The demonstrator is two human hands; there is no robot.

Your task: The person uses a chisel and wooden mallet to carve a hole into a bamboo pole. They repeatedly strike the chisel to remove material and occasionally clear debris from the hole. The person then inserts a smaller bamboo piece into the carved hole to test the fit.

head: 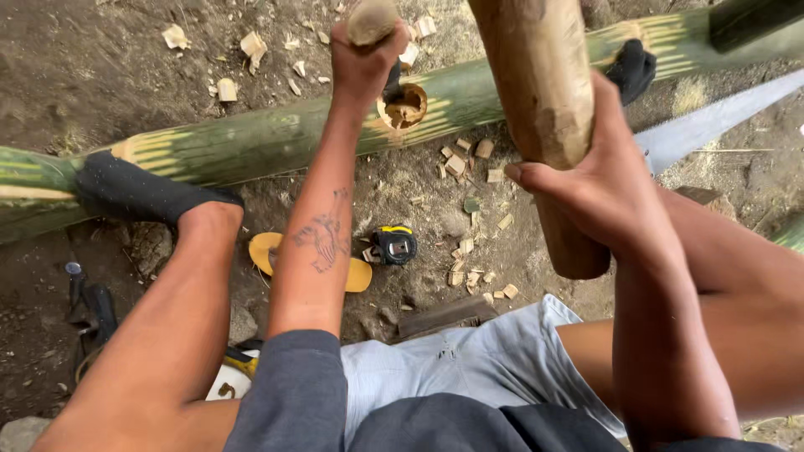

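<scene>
My left hand (362, 60) grips the wooden handle of a chisel (373, 18) held upright over a carved round hole (404, 107) in a long green bamboo pole (251, 144). My right hand (590, 180) is wrapped around a thick wooden mallet (536, 79), raised above the pole to the right of the hole. Both my feet in black socks rest on the pole, the left foot (138, 191) near its left end, the right foot (632, 69) near its right end.
Wood chips (469, 163) lie scattered on the dirt around the hole. A black and yellow tape measure (394, 244) and a yellow sandal (266, 249) lie below the pole. A handsaw blade (712, 121) lies to the right. A dark tool (90, 311) lies at left.
</scene>
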